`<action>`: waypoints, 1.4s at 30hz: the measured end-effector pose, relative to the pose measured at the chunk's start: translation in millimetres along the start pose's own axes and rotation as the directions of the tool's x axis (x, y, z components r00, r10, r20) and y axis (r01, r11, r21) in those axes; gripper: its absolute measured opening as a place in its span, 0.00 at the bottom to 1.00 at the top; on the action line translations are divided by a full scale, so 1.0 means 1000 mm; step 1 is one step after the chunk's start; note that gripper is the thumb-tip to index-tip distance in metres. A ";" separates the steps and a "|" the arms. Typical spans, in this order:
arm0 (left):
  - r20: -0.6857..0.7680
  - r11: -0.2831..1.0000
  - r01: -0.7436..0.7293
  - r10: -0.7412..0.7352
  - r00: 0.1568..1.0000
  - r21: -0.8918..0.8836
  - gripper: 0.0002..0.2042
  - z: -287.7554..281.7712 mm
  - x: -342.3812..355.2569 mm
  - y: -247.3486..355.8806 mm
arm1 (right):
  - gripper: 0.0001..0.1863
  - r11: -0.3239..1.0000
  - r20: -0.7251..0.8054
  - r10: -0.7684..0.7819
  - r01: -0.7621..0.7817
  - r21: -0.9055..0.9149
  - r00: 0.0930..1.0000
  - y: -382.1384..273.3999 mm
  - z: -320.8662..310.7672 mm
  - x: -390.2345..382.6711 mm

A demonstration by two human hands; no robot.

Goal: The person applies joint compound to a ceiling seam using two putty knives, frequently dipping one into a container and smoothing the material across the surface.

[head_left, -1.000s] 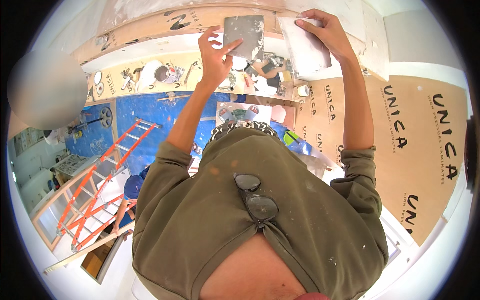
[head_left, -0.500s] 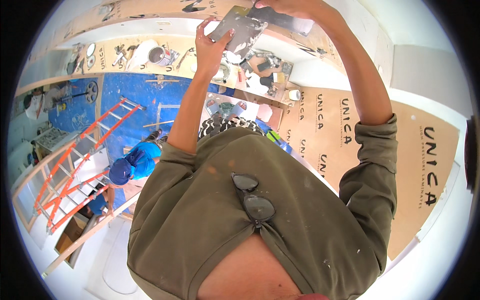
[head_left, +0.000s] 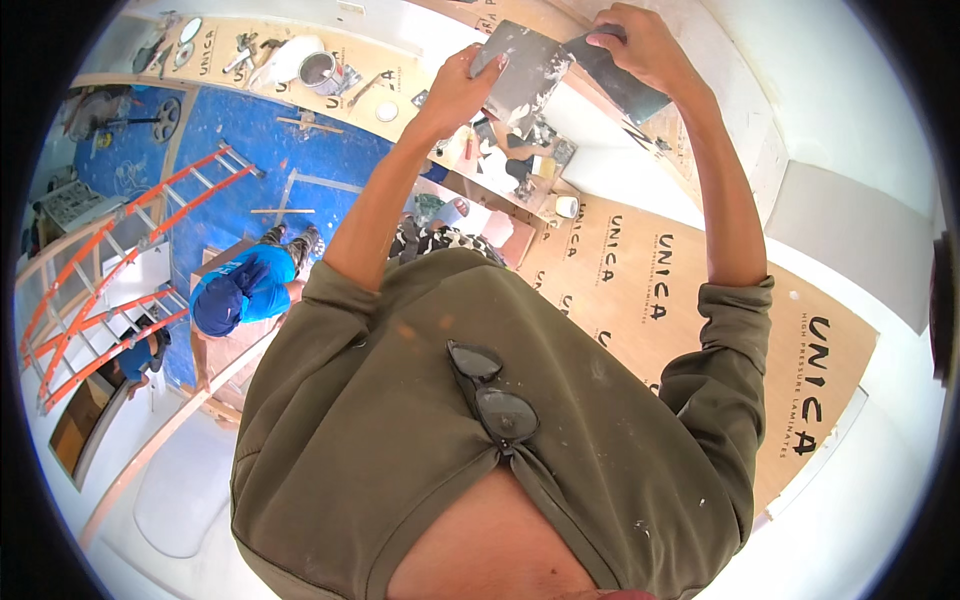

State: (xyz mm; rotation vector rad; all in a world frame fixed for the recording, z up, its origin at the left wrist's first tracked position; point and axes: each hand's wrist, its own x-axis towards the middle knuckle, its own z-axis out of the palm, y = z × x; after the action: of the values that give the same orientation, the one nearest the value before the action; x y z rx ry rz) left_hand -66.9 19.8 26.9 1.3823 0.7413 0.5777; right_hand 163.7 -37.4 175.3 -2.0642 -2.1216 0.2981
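Grey metal plate [head_left: 525,70], smeared with white filler, sits high above the sunglasses [head_left: 492,395] hung at the shirt collar. Left hand [head_left: 462,88] grips the plate's left edge. Right hand [head_left: 640,45] is clenched on a broad dark scraper blade [head_left: 615,80], which seems to touch the plate's right side.

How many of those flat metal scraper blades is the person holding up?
2: the left hand holds a wide putty-smeared blade; the right hand holds a darker blade against it. Others may be hidden.
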 end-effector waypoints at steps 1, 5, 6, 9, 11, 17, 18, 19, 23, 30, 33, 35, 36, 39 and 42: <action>0.030 1.000 0.016 -0.016 0.999 -0.003 0.25 -0.002 -0.001 0.006 | 0.09 1.000 0.011 -0.001 0.000 0.031 1.000 0.000 0.000 0.001; 0.113 0.996 0.063 -0.055 0.992 -0.068 0.24 -0.011 0.000 0.011 | 0.09 0.995 0.053 -0.017 0.012 0.096 0.998 -0.006 0.005 0.008; 0.082 0.997 0.056 -0.051 0.995 -0.058 0.23 -0.013 0.001 0.007 | 0.08 0.995 0.060 -0.048 0.043 0.086 0.997 -0.006 0.010 0.012; 0.063 0.999 0.021 -0.018 0.998 -0.043 0.21 -0.009 0.005 0.002 | 0.08 0.996 0.063 -0.083 0.080 0.041 0.995 -0.008 0.016 0.008; 0.070 1.000 0.002 0.000 0.998 -0.021 0.21 -0.012 0.006 0.005 | 0.07 0.993 0.047 -0.109 0.107 0.043 0.993 -0.016 0.023 0.008; 0.097 0.997 0.038 -0.031 0.995 -0.068 0.21 -0.012 0.018 -0.010 | 0.07 0.996 -0.010 -0.085 0.085 0.012 0.996 -0.033 0.022 -0.002; 0.096 0.994 0.035 -0.025 0.995 -0.105 0.22 -0.010 0.018 -0.012 | 0.07 0.997 -0.008 -0.069 0.069 0.032 0.998 -0.034 0.022 -0.003; 0.089 0.990 0.029 -0.017 0.996 -0.139 0.23 -0.009 0.020 -0.015 | 0.07 0.997 -0.009 -0.058 0.058 0.052 0.998 -0.035 0.021 -0.003; -0.069 0.978 -0.200 0.204 0.977 0.059 0.15 -0.010 0.033 -0.035 | 0.10 0.979 0.041 0.037 -0.044 0.197 0.998 -0.032 0.041 -0.009; 0.168 0.992 -0.029 0.050 0.985 -0.125 0.16 -0.017 0.033 -0.018 | 0.06 0.966 0.095 0.030 -0.053 0.254 0.995 -0.073 0.062 -0.011; 0.089 0.984 -0.140 0.150 0.985 -0.113 0.15 -0.014 0.030 -0.013 | 0.07 0.965 0.056 -0.161 0.145 0.220 0.985 -0.074 0.081 -0.014; 0.046 0.972 -0.209 0.215 0.975 -0.109 0.15 -0.010 0.037 -0.007 | 0.06 0.964 0.095 -0.079 0.052 0.262 0.992 -0.088 0.076 -0.023; 0.069 0.984 -0.175 0.177 0.982 -0.027 0.15 -0.013 0.039 -0.003 | 0.06 0.959 0.116 -0.048 0.013 0.284 0.992 -0.094 0.072 -0.026; 0.092 0.988 -0.127 0.119 0.989 0.089 0.15 -0.024 0.033 0.002 | 0.05 0.966 0.014 0.047 -0.049 0.253 0.999 -0.076 0.045 -0.019; 0.084 0.980 -0.196 0.197 0.977 -0.021 0.14 -0.019 0.033 -0.015 | 0.06 0.987 -0.034 0.027 -0.022 0.157 0.999 -0.074 0.035 -0.005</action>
State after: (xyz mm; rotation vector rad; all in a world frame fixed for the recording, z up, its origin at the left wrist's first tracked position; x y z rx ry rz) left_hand -60.6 54.8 7.0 1.4694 0.5345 0.6723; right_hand 83.1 -45.1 160.9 -1.9927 -1.9852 0.4135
